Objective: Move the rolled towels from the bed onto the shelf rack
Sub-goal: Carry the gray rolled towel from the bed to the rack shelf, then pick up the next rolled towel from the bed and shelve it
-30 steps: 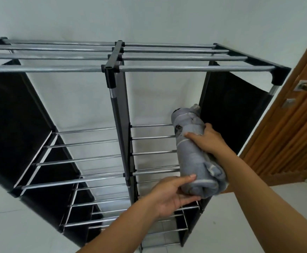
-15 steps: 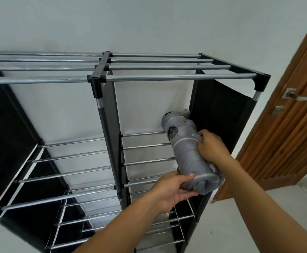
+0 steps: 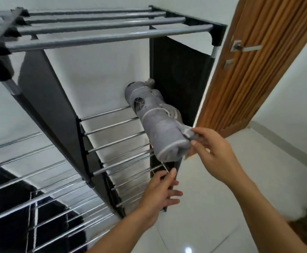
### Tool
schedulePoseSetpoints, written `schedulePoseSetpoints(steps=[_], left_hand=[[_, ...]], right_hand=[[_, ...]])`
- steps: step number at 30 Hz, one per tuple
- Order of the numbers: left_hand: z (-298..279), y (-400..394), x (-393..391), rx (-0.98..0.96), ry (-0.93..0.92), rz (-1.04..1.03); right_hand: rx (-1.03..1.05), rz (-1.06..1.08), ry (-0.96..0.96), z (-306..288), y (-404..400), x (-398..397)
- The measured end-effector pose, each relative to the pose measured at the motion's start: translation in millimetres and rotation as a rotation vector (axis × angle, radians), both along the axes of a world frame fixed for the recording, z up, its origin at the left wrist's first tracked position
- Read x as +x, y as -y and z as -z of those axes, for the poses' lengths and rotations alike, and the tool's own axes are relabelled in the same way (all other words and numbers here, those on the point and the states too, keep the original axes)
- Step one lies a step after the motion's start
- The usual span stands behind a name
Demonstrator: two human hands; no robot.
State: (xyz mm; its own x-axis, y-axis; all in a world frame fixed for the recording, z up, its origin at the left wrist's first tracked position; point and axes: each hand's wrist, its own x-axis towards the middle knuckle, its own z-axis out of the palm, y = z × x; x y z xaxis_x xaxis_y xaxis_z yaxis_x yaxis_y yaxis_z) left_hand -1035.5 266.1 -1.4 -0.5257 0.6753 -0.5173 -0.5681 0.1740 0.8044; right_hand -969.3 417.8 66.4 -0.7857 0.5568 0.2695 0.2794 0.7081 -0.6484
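Towel (image 3: 158, 125) set on the rack (image 3: 112, 36)

It lies across the upper right rails by the side panel — right hand (image 3: 213, 150) pinches its loose corner, left hand (image 3: 160, 190) open below. Next, I judge: tuck the flap, let go.

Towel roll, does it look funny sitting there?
A bit. The grey rolled towel lies slanted on the rack's bars, its near end poking past the front, with a loose corner pinched by the right hand.

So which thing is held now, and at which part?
The right hand pinches the rolled towel at a loose corner on its near end. The left hand holds nothing, fingers open.
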Motion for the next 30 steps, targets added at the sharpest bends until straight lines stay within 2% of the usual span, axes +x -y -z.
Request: schedulePoseSetpoints(steps=[3, 8, 13, 17, 21, 26, 30], left_hand=[[17.2, -14.7, 24.3, -0.106, 0.028, 0.158], [17.9, -61.5, 87.0, -0.134, -0.079, 0.388], [4.6, -96.9, 214.4, -0.081, -0.2, 0.739], [-1.7, -93.3, 346.4, -0.018, -0.236, 0.942], [8.6, -57.8, 490.0, -0.007, -0.247, 1.264], [19.7, 16.0, 651.3, -0.019, -0.287, 1.718], [32.7, 70.6, 753.0, -0.096, -0.31, 1.964]], right_hand=[[-0.122, 0.143, 0.077, 17.1, -6.4, 53.7], [-0.151, 0.396, 0.231, 45.8, -8.1, 177.4], [-0.361, 0.87, 0.236, 76.8, 46.2, 372.6], [-0.586, 1.229, 0.06, 108.3, 141.0, 531.8], [-0.75, 1.559, -0.249, 124.9, 251.1, 645.1], [-0.796, 1.91, -0.623, 132.4, 378.2, 738.2], [-0.821, 2.114, -0.819, 141.7, 448.6, 778.0]])
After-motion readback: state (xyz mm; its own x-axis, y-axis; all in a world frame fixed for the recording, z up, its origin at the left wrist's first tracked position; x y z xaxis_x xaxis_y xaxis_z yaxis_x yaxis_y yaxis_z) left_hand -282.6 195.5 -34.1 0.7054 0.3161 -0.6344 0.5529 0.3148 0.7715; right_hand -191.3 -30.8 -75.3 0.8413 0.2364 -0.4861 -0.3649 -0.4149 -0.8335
